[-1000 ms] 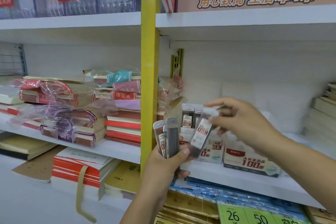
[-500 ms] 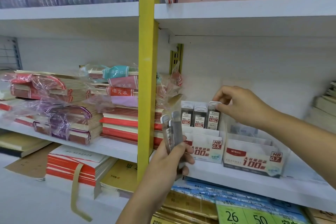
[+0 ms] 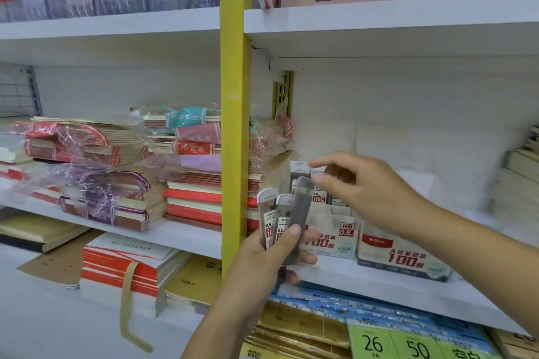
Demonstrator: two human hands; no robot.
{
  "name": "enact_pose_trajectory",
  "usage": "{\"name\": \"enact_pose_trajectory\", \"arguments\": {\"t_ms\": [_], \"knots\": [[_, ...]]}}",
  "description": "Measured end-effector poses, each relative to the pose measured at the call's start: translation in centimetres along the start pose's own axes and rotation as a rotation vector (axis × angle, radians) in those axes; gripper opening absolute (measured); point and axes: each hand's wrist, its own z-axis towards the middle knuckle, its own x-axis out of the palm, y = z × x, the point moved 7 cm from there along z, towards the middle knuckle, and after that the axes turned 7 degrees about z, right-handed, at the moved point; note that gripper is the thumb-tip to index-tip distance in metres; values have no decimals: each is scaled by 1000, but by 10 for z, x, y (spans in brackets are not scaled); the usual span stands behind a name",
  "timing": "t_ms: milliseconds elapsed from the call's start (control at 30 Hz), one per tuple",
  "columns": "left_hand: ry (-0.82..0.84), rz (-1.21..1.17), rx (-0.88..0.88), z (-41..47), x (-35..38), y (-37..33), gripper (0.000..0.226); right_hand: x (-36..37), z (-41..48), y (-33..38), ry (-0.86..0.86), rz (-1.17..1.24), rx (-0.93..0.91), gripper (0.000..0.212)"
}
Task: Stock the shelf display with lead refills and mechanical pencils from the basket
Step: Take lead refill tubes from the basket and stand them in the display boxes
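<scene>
My left hand (image 3: 268, 259) is shut on several slim lead refill cases (image 3: 277, 221), held upright in front of the shelf (image 3: 379, 285). My right hand (image 3: 376, 195) hovers just right of them. Its thumb and forefinger are apart at the top of the darkest, rightmost case (image 3: 302, 201), and motion blur hides whether they touch it. Behind the hands a white HB 0.5 display box (image 3: 338, 242) holds a few upright refill cases (image 3: 318, 197). A second, similar box (image 3: 402, 256) stands to its right. No basket or mechanical pencils show.
A yellow upright post (image 3: 234, 125) divides the shelving just left of my left hand. Wrapped stacks of notebooks (image 3: 116, 189) fill the left bay. More books (image 3: 519, 183) sit at the far right. Green price tags (image 3: 393, 344) lie on the shelf below.
My right hand set a refill case upright in the HB 0.5 box, let it go, and has come back left to the bundle in my left hand. The left hand stayed put.
</scene>
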Motion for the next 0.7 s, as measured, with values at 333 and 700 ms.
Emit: {"name": "enact_pose_trajectory", "arguments": {"t_ms": [333,700], "knots": [[-38,-43,-21,-2,4,1,26,9,-29,-9,10,559,278,25],[-104,-3,9,1,2,-3,28,-58,-11,-2,-327,308,107,26]]}}
